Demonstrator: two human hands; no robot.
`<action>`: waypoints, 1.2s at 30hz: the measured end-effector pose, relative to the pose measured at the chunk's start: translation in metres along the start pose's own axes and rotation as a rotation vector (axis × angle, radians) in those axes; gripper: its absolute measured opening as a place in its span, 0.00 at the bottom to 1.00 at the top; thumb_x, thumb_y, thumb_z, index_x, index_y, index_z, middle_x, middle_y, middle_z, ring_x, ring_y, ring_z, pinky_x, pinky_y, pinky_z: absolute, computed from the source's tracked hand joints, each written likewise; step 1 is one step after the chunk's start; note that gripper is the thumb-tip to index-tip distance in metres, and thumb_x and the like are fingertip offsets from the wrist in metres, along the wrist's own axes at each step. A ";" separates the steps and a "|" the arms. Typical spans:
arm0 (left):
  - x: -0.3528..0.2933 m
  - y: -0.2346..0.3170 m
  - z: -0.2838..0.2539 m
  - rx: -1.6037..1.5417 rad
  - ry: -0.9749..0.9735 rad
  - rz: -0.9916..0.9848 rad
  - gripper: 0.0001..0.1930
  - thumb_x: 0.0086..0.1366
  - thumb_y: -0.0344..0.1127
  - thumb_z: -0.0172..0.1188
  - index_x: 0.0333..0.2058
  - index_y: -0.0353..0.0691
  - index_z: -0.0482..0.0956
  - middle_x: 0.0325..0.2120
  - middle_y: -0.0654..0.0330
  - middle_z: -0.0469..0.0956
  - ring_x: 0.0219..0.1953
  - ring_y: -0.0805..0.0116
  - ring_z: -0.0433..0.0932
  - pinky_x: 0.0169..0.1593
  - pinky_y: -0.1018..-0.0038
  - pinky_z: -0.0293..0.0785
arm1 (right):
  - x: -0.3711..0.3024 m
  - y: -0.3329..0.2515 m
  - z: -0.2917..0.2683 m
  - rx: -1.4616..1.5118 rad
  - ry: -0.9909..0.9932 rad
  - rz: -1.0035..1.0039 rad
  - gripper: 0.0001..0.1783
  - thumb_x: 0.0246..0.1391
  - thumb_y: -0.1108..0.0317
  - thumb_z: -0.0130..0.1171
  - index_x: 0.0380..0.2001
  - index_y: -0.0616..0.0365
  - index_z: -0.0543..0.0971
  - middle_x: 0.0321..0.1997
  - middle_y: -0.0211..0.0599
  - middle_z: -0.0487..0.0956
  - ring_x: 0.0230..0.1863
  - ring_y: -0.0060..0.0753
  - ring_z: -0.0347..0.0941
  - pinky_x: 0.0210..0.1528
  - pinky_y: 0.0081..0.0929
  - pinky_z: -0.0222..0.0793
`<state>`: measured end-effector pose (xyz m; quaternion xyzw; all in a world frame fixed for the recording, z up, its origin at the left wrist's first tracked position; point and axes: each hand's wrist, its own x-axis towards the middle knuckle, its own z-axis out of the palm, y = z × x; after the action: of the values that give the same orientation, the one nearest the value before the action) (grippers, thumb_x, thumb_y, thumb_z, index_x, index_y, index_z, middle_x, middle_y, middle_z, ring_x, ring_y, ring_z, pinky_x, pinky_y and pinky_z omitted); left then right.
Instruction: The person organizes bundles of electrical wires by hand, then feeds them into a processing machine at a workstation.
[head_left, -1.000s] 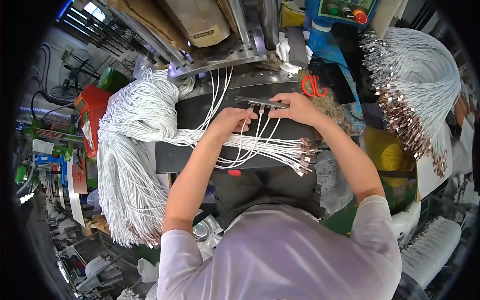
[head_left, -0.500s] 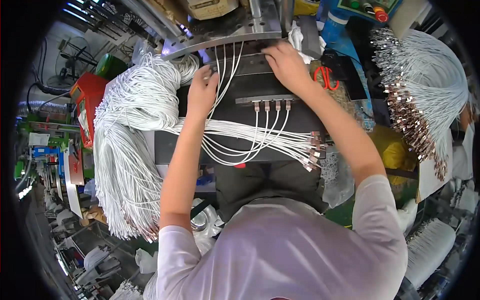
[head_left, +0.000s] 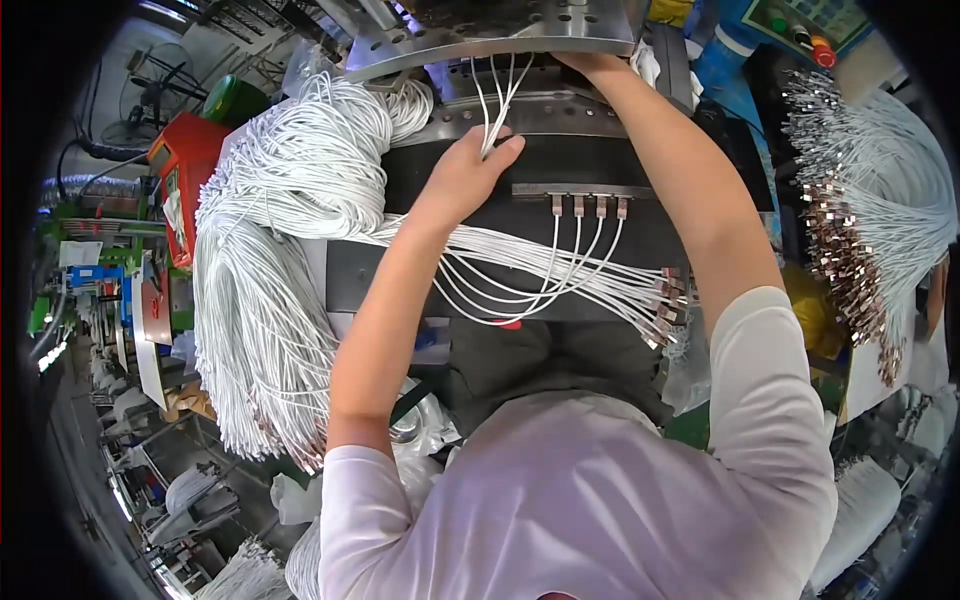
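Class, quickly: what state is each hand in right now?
Left hand: closed around white cables.
Right hand: mostly hidden beneath the metal plate; cannot be told.

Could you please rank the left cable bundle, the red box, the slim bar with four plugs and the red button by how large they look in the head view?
1. Left cable bundle
2. Red box
3. Slim bar, long but thin
4. Red button
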<state>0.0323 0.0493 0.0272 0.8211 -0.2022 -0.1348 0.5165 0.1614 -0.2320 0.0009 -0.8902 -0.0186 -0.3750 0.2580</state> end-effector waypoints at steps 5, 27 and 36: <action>-0.012 0.047 -0.044 0.081 -0.195 -0.112 0.23 0.73 0.52 0.60 0.45 0.32 0.80 0.30 0.65 0.75 0.34 0.76 0.72 0.40 0.75 0.68 | 0.004 0.019 0.013 -0.004 -0.038 0.024 0.17 0.57 0.53 0.65 0.40 0.55 0.83 0.40 0.51 0.81 0.44 0.51 0.76 0.48 0.47 0.72; -0.132 0.000 0.063 0.629 -0.080 0.751 0.17 0.60 0.37 0.68 0.48 0.43 0.80 0.48 0.56 0.78 0.51 0.56 0.76 0.56 0.59 0.74 | -0.170 -0.060 -0.184 0.168 -0.510 0.186 0.20 0.59 0.63 0.67 0.55 0.45 0.84 0.41 0.37 0.78 0.48 0.47 0.73 0.56 0.38 0.68; -0.104 0.010 0.075 0.743 0.005 0.662 0.09 0.62 0.36 0.67 0.37 0.39 0.80 0.33 0.60 0.75 0.39 0.60 0.75 0.43 0.66 0.76 | -0.173 -0.055 -0.144 0.220 -0.495 0.078 0.14 0.65 0.65 0.60 0.48 0.62 0.81 0.44 0.45 0.77 0.49 0.50 0.75 0.54 0.37 0.69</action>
<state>-0.0941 0.0346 0.0055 0.8415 -0.4855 0.1195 0.2046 -0.0698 -0.2246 -0.0078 -0.9215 -0.0873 -0.1314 0.3549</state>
